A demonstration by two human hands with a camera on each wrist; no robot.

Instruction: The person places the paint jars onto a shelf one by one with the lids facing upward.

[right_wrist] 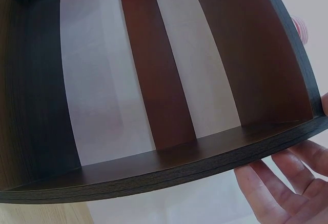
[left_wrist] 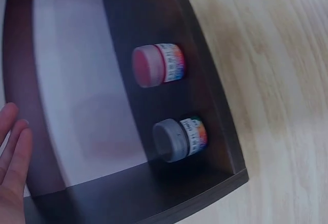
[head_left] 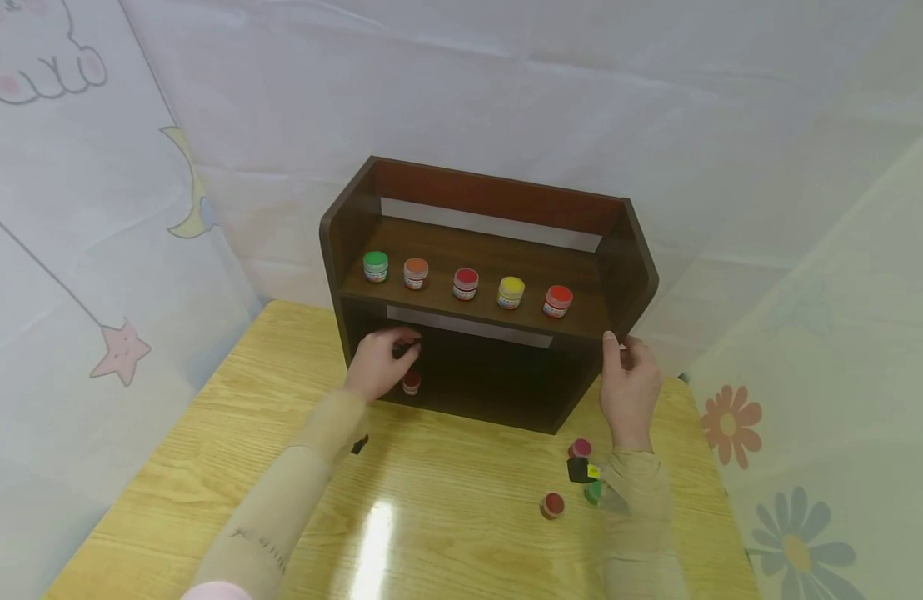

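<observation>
A dark brown two-level shelf [head_left: 499, 250] stands on the table. My left hand [head_left: 382, 364] is at the left part of its lower level, with nothing seen in its fingers. Those fingers [left_wrist: 18, 152] look nearly straight in the left wrist view. Two small paint jars stand on that level: one with a red lid [left_wrist: 148, 66] and one with a dark lid [left_wrist: 171, 141]. My right hand [head_left: 630, 396] holds the front edge of the right side panel [right_wrist: 169, 175], thumb on one side and fingers [right_wrist: 261, 188] on the outside.
Along the upper level stand several jars, among them a green one [head_left: 375, 267], an orange one [head_left: 416, 273] and a yellow one [head_left: 511, 292]. On the table [head_left: 446, 492] by the right forearm are a magenta-lidded jar [head_left: 580, 449], a brown-red jar [head_left: 553, 505] and a partly hidden green jar [head_left: 593, 493].
</observation>
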